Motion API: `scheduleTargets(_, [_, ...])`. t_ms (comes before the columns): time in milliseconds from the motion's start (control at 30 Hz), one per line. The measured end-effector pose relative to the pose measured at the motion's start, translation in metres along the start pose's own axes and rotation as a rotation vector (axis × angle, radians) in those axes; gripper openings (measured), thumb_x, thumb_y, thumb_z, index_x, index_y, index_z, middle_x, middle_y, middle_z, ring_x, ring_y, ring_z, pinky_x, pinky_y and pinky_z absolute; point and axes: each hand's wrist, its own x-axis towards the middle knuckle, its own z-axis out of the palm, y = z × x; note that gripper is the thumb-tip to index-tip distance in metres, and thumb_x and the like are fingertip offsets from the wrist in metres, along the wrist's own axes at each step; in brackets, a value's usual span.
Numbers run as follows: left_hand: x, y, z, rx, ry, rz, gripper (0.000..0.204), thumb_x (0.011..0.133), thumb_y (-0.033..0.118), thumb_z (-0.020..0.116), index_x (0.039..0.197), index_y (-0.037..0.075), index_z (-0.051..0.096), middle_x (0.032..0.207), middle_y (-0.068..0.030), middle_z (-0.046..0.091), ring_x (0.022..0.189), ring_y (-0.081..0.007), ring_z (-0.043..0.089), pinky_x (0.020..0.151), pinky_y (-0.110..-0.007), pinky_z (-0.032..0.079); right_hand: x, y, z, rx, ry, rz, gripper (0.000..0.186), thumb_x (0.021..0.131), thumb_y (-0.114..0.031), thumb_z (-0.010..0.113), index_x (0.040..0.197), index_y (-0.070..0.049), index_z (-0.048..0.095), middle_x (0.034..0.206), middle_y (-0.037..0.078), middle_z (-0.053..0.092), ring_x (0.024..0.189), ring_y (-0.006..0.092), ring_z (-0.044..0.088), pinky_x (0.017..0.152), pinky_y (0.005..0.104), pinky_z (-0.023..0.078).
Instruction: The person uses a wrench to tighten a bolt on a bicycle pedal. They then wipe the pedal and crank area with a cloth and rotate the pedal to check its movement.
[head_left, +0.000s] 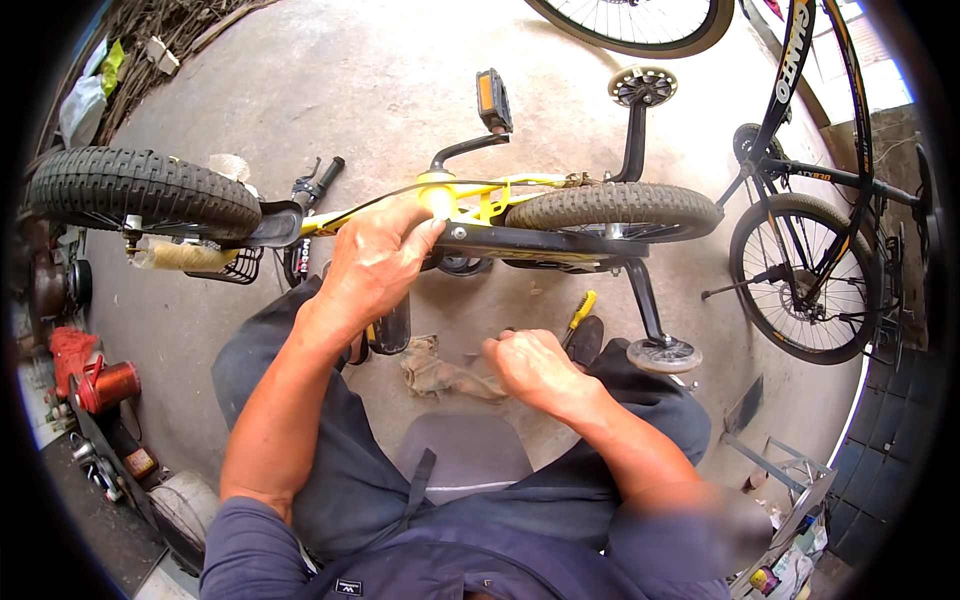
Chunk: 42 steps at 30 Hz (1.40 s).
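Note:
A small yellow bicycle point(437, 197) lies across in front of me, turned wheels-up, with one knobby tyre point(150, 192) at the left and another tyre point(620, 208) at the right. My left hand point(372, 252) is closed on its yellow frame by the crank, the thumb close to the black chain guard point(545, 241). Below the chain guard my right hand point(535, 368) is curled into a fist, apart from the bicycle; a small dark tip shows at its fingers, too little to name. One pedal point(490, 98) points up and away. Training wheels point(664, 356) flank the right-hand tyre.
On the floor between my feet lie a crumpled cloth point(445, 370) and a yellow-handled tool point(581, 309). A larger black bicycle point(790, 175) stands at the right. Left of me are a red container point(108, 386) and a cluttered bench edge. A metal stand point(785, 468) is at the lower right.

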Motion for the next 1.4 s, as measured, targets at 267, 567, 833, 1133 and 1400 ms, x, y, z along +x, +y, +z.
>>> scheduleTargets(267, [0.006, 0.004, -0.004, -0.019, -0.062, -0.077, 0.019, 0.087, 0.014, 0.061, 0.094, -0.004, 0.064, 0.08, -0.0145, 0.061, 0.071, -0.0236, 0.059, 0.067, -0.034, 0.045, 0.008, -0.009, -0.006, 0.033, -0.048, -0.011, 0.007, 0.078, -0.008, 0.053, 0.075, -0.002, 0.056, 0.067, 0.018, 0.059, 0.07, 0.037, 0.061, 0.063, 0.046, 0.047])
scheduleTargets(567, [0.012, 0.003, -0.009, -0.016, -0.112, -0.048, 0.02, 0.089, 0.016, 0.06, 0.088, -0.004, 0.061, 0.074, -0.0141, 0.057, 0.066, -0.0202, 0.053, 0.062, -0.034, 0.043, 0.002, -0.011, -0.002, 0.029, -0.049, -0.043, 0.009, 0.08, -0.009, 0.055, 0.074, -0.003, 0.056, 0.066, 0.018, 0.058, 0.067, 0.0347, 0.061, 0.061, 0.0437, 0.048])
scheduleTargets(833, [0.012, -0.004, -0.009, -0.119, -0.174, -0.158, 0.022, 0.09, 0.017, 0.061, 0.087, -0.004, 0.061, 0.071, -0.007, 0.055, 0.067, -0.012, 0.049, 0.063, -0.03, 0.043, 0.002, -0.009, 0.002, -0.003, -0.033, -0.046, 0.008, 0.079, -0.009, 0.054, 0.074, -0.003, 0.056, 0.066, 0.017, 0.058, 0.067, 0.0344, 0.061, 0.061, 0.043, 0.049])
scheduleTargets(1133, [0.013, -0.01, -0.01, -0.216, -0.103, -0.219, 0.021, 0.091, 0.016, 0.059, 0.094, -0.005, 0.063, 0.078, -0.0017, 0.061, 0.073, -0.0083, 0.051, 0.068, -0.027, 0.045, 0.0, -0.011, 0.002, 0.0, 0.005, -0.061, 0.007, 0.079, -0.008, 0.054, 0.073, -0.005, 0.055, 0.064, 0.016, 0.057, 0.062, 0.0336, 0.061, 0.058, 0.0422, 0.048])
scheduleTargets(1400, [0.012, -0.002, -0.007, -0.246, -0.212, -0.213, 0.02, 0.087, 0.016, 0.065, 0.093, -0.002, 0.066, 0.079, -0.002, 0.062, 0.077, -0.0082, 0.053, 0.07, -0.026, 0.045, -0.002, -0.009, 0.006, 0.005, 0.0, -0.079, 0.007, 0.08, -0.01, 0.055, 0.075, -0.005, 0.057, 0.065, 0.016, 0.058, 0.064, 0.0338, 0.061, 0.058, 0.043, 0.048])
